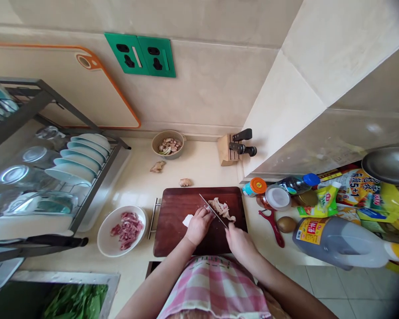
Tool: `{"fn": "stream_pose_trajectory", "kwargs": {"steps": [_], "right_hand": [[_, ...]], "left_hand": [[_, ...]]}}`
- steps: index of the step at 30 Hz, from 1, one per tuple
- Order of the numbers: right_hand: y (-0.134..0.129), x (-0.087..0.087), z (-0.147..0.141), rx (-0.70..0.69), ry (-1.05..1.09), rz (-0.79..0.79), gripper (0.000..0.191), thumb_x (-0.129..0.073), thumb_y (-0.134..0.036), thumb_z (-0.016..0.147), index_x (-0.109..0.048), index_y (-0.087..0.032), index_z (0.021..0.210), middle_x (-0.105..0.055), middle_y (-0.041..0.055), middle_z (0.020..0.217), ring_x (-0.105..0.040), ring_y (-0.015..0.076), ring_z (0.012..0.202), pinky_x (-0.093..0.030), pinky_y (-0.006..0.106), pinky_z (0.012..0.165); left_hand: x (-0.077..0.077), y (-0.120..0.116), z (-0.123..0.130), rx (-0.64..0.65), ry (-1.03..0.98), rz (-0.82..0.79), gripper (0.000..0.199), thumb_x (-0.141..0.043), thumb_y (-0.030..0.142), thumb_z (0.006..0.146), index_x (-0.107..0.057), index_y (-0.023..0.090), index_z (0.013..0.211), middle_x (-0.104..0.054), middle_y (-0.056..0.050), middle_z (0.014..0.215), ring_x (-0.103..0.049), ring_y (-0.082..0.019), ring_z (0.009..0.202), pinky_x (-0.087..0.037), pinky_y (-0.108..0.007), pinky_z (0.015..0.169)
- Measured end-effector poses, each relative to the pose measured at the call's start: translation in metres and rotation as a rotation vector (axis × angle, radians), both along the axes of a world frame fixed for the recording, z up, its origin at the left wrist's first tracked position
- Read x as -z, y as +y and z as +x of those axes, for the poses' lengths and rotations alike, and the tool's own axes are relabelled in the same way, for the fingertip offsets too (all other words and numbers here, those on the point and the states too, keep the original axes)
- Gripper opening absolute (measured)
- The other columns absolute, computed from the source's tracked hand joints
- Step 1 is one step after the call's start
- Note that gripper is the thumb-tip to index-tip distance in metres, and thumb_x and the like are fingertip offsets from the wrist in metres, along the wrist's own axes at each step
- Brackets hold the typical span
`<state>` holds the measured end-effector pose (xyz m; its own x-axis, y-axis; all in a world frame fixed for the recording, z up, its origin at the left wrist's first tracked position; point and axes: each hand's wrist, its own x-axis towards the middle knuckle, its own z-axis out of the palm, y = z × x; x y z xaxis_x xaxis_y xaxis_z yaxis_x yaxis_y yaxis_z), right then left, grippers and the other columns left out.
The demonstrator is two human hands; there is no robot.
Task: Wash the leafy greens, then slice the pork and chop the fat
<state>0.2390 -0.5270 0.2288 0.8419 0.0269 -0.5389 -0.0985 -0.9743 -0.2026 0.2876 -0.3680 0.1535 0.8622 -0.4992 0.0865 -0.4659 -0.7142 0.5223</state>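
A dark wooden cutting board [173, 208] lies on the counter in front of me. My right hand [240, 241] is closed around the handle of a kitchen knife [215, 212], whose blade points away to the upper left. With bent fingers, my left hand [199, 225] presses down on a piece of meat beside the blade; the hand mostly hides that piece. Cut strips of pale meat [222, 208] lie to the right of the blade. A white piece [187, 220], perhaps fat, sits just left of my left hand.
Left of the board stands a white bowl [105, 235] of sliced red meat. Behind are ginger [158, 167], a garlic basket [169, 146] and a knife block [226, 149]. At the right lie a red peeler [273, 228], jars and a large jug [335, 239]. A dish rack [96, 188] flanks the left.
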Motion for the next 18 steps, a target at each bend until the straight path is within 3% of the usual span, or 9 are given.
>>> {"fn": "stream_pose_trajectory", "kwargs": {"steps": [3, 5, 8, 13, 18], "right_hand": [[0.021, 0.011, 0.029, -0.033, -0.099, -0.019, 0.03, -0.028, -0.028, 0.09, -0.054, -0.014, 0.098, -0.066, 0.0131, 0.082, -0.064, 0.0222, 0.076, -0.041, 0.026, 0.059], [0.021, 0.014, 0.031, -0.027, -0.106, -0.019, 0.03, -0.029, -0.03, 0.09, -0.054, -0.014, 0.097, -0.065, 0.013, 0.083, -0.064, 0.0226, 0.076, -0.041, 0.027, 0.059], [0.001, 0.012, 0.011, 0.027, -0.028, 0.002, 0.029, -0.028, -0.028, 0.09, -0.053, -0.015, 0.093, -0.066, 0.0103, 0.077, -0.064, 0.0192, 0.069, -0.037, 0.023, 0.055], [-0.034, -0.009, -0.032, 0.033, -0.039, 0.065, 0.029, -0.024, -0.028, 0.091, -0.051, -0.019, 0.088, -0.064, 0.0051, 0.069, -0.062, 0.0153, 0.062, -0.03, 0.023, 0.051], [-0.026, -0.013, -0.035, 0.0, 0.034, 0.027, 0.026, -0.025, -0.023, 0.09, -0.051, -0.019, 0.093, -0.066, 0.0058, 0.072, -0.063, 0.0163, 0.064, -0.03, 0.023, 0.051]], "left_hand": [[-0.001, 0.0, -0.002, 0.022, 0.016, -0.047, 0.024, -0.04, 0.025, 0.088, -0.063, 0.02, 0.095, -0.058, -0.006, 0.094, -0.05, -0.018, 0.096, -0.046, -0.033, 0.085], [-0.002, 0.001, -0.006, 0.005, 0.006, -0.061, 0.023, -0.042, 0.025, 0.087, -0.061, 0.021, 0.099, -0.055, -0.007, 0.105, -0.047, -0.02, 0.103, -0.045, -0.035, 0.088], [-0.003, 0.005, -0.013, -0.063, -0.02, -0.034, 0.023, -0.045, 0.027, 0.085, -0.058, 0.022, 0.103, -0.049, -0.009, 0.113, -0.045, -0.022, 0.106, -0.044, -0.039, 0.088], [0.0, 0.007, -0.014, -0.079, -0.018, 0.017, 0.022, -0.04, 0.026, 0.087, -0.058, 0.022, 0.099, -0.054, -0.007, 0.103, -0.049, -0.019, 0.095, -0.046, -0.035, 0.083], [0.006, 0.004, -0.009, -0.08, -0.026, 0.027, 0.024, -0.04, 0.026, 0.087, -0.056, 0.021, 0.104, -0.056, -0.008, 0.102, -0.051, -0.02, 0.095, -0.045, -0.037, 0.085]]}}
